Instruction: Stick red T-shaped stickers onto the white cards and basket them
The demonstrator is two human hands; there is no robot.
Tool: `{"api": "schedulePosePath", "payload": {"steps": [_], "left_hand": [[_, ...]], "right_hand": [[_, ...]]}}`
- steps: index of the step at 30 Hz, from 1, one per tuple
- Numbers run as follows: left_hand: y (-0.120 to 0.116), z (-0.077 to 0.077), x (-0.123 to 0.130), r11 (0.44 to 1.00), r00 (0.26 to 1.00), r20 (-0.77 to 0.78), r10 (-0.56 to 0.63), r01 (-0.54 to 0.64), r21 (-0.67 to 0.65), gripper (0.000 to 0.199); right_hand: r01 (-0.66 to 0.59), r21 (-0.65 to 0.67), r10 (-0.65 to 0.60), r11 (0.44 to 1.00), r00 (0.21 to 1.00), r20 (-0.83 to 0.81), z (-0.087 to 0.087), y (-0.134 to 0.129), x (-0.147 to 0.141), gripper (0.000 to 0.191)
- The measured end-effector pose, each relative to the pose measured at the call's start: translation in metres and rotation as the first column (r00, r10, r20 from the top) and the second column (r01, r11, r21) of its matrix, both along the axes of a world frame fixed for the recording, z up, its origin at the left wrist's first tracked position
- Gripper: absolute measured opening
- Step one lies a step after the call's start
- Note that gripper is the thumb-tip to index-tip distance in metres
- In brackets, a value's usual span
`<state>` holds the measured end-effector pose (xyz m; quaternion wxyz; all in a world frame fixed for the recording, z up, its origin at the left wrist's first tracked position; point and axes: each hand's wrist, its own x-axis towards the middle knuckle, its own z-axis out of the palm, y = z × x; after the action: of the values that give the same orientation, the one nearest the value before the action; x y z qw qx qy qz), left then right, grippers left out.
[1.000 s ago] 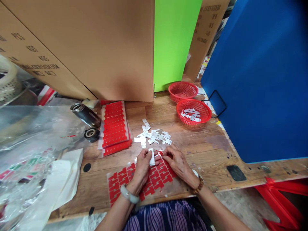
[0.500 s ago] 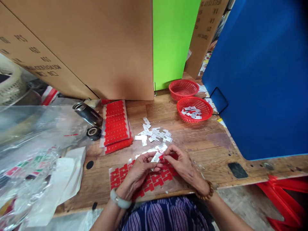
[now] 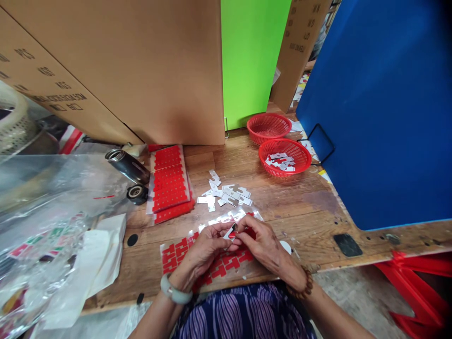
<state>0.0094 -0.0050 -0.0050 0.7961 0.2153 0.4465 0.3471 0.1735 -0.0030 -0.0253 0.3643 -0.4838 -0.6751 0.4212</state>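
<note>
Between the fingers of my left hand (image 3: 208,247) is a small flat white metal-looking piece (image 3: 229,233). My right hand (image 3: 263,240) pinches a small red sticker (image 3: 233,235) against that piece; the fingertips of both hands nearly meet. Beneath both hands lies a clear backing sheet with rows of red stickers (image 3: 176,252), partly covered by them. Just beyond the sheet is a loose pile of similar white notched pieces (image 3: 233,194). More white pieces with red on them (image 3: 280,161) sit in the nearer red basket (image 3: 303,157).
A second red basket (image 3: 268,128) stands behind the first. To the left are stacked red sticker sheets (image 3: 169,179), a dark flask (image 3: 129,167), its cap (image 3: 137,194) and clear plastic bags (image 3: 38,254). Cardboard (image 3: 158,70), a green panel (image 3: 252,61) and a blue panel (image 3: 381,117) wall the table.
The red sticker has moved from the edge of the white piece to lie across it. My hands have drawn closer together, and the view has shifted slightly.
</note>
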Motion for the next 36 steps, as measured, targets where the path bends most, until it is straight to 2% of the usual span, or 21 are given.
{"api": "schedulePosePath", "payload": {"steps": [18, 26, 36], "left_hand": [[0.0021, -0.0008, 0.0000, 0.999, 0.999, 0.009, -0.033, 0.033, -0.002, 0.043], [0.0022, 0.0018, 0.0003, 0.999, 0.999, 0.025, -0.044, 0.044, 0.003, 0.043], [0.0024, -0.0003, -0.0004, 0.999, 0.999, 0.012, -0.048, 0.048, 0.005, 0.045]], "right_hand": [[-0.006, 0.008, 0.006, 1.000, 1.000, 0.017, -0.0011, -0.0004, 0.0003, 0.015], [-0.017, -0.028, 0.017, 0.999, 1.000, 0.006, 0.0019, -0.0015, -0.0006, 0.015], [-0.012, -0.035, 0.012, 0.999, 1.000, -0.025, -0.0035, -0.0019, -0.0009, 0.014]]}}
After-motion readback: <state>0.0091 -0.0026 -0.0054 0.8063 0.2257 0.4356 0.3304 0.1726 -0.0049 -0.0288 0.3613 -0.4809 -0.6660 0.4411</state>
